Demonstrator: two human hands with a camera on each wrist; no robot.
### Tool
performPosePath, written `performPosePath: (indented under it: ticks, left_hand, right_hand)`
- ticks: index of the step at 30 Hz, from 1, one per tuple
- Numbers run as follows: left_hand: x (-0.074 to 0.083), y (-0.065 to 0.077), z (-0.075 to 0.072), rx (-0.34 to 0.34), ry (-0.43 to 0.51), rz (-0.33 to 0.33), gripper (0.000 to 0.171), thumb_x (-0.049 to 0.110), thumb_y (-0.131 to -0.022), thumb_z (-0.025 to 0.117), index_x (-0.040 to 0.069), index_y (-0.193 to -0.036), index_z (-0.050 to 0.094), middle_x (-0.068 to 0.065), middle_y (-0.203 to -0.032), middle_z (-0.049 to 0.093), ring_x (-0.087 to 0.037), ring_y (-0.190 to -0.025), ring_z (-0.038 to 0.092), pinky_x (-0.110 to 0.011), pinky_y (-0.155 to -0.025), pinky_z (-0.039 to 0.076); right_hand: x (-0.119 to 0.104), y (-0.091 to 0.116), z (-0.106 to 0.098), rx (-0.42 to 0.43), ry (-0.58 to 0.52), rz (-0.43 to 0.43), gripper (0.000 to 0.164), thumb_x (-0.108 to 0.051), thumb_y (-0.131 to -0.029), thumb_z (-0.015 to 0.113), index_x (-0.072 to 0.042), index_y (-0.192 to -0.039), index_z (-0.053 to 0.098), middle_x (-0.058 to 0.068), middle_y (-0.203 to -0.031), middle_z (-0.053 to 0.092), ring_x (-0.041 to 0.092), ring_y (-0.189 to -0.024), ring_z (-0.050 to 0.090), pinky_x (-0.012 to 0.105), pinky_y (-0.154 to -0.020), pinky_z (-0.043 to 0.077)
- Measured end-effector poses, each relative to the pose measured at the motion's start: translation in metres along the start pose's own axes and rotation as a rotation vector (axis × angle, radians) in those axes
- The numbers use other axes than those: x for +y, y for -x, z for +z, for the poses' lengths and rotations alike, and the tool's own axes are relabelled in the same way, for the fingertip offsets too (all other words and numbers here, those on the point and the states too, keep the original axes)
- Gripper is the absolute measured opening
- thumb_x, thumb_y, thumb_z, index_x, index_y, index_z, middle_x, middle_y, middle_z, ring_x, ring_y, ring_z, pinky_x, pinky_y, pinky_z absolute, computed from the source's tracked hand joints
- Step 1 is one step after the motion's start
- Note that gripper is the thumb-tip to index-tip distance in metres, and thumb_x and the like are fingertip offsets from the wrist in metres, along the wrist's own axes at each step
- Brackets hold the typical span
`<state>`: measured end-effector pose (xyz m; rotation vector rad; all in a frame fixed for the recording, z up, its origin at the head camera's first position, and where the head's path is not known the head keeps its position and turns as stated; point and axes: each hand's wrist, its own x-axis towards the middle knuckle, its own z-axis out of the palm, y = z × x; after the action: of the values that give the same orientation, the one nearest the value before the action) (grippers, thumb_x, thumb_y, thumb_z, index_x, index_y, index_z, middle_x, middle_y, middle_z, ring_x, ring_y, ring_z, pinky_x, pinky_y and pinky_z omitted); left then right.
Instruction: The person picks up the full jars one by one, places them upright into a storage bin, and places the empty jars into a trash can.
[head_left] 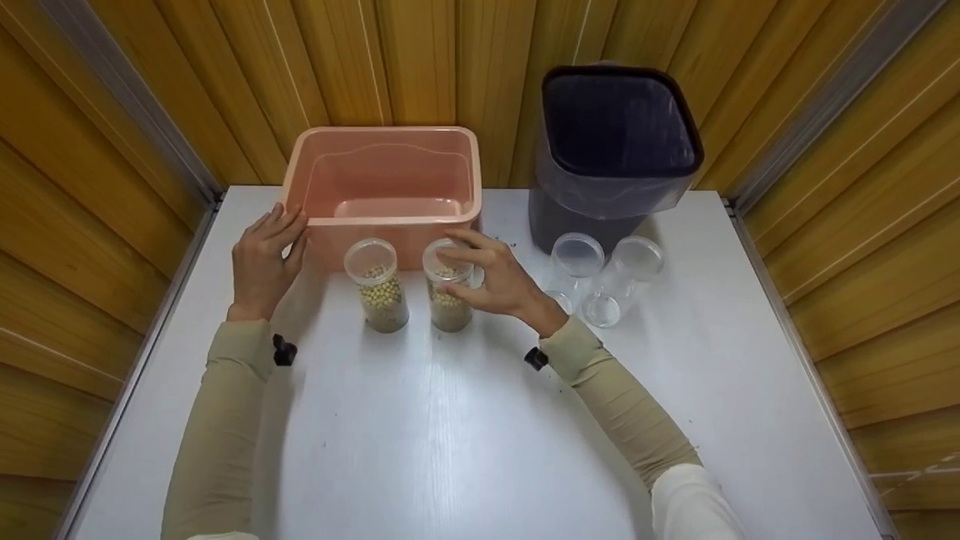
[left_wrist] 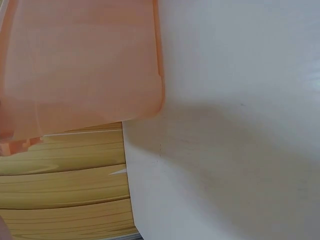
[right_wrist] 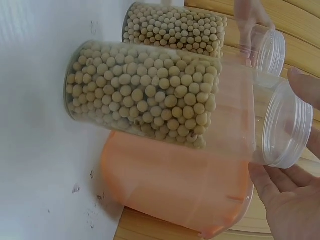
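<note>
Two clear plastic jars stand upright before the pink plastic bin (head_left: pixel 390 222), part-filled with pale round beans, likely soybeans. The left jar (head_left: pixel 381 294) has no hand on it. Around the lidded top of the right jar (head_left: pixel 451 306), my right hand (head_left: pixel 499 277) curls its thumb and fingers; the right wrist view shows this jar (right_wrist: pixel 145 90) close up, its base on the table. My left hand (head_left: pixel 264 259) holds the bin's front left corner, fingers over the rim and thumb down the front wall. In the left wrist view the bin (left_wrist: pixel 85 65) shows, but that hand's grip is hidden.
Clear jars, one of them (head_left: pixel 637 262) at the right end, stand right of my right hand. Behind them is a dark waste bin (head_left: pixel 585 206) with a clear liner. Wood-patterned panels (head_left: pixel 420 60) wall the back and sides of the white table (head_left: pixel 420 435).
</note>
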<state>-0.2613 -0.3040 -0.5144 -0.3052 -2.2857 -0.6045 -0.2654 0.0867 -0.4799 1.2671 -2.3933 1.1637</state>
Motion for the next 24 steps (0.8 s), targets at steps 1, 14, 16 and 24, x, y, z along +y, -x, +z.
performPosePath:
  ticks: [1, 14, 16, 24]
  left_hand:
    - [0.000, 0.000, 0.000, 0.001, -0.003, 0.005, 0.037, 0.010, -0.097, 0.080, 0.007, -0.133, 0.073, -0.014, -0.134, 0.072, -0.040, -0.136, 0.064, -0.062, -0.114, 0.049]
    - [0.000, -0.001, 0.000, 0.019, 0.015, -0.003, 0.036, 0.011, -0.098, 0.079, 0.006, -0.133, 0.072, -0.014, -0.134, 0.072, -0.040, -0.135, 0.064, -0.062, -0.114, 0.049]
    - [-0.001, -0.001, 0.000, 0.022, 0.016, -0.005, 0.035, 0.011, -0.098, 0.079, 0.005, -0.132, 0.073, -0.014, -0.134, 0.072, -0.040, -0.136, 0.064, -0.063, -0.114, 0.049]
    - [0.000, 0.000, 0.000, 0.013, 0.014, -0.007, 0.035, 0.013, -0.099, 0.078, 0.005, -0.133, 0.073, -0.013, -0.135, 0.072, -0.041, -0.135, 0.064, -0.064, -0.113, 0.049]
  right_hand:
    - [0.000, 0.000, 0.000, 0.007, -0.001, 0.010, 0.053, -0.034, -0.090, 0.088, -0.007, -0.134, 0.075, 0.021, -0.148, 0.062, 0.034, -0.138, 0.062, 0.049, -0.113, 0.052]
    - [-0.006, -0.005, 0.000, 0.060, -0.006, 0.017, 0.053, -0.027, -0.084, 0.092, -0.003, -0.128, 0.077, 0.019, -0.137, 0.068, 0.031, -0.125, 0.068, 0.044, -0.107, 0.056]
    - [-0.008, -0.007, -0.002, 0.066, -0.010, -0.001, 0.052, -0.027, -0.085, 0.091, -0.003, -0.129, 0.077, 0.019, -0.137, 0.068, 0.031, -0.125, 0.068, 0.044, -0.108, 0.056]
    - [-0.032, -0.026, -0.028, 0.081, -0.029, -0.053, 0.051, -0.027, -0.088, 0.089, -0.003, -0.131, 0.076, 0.020, -0.141, 0.067, 0.031, -0.124, 0.069, 0.041, -0.103, 0.058]
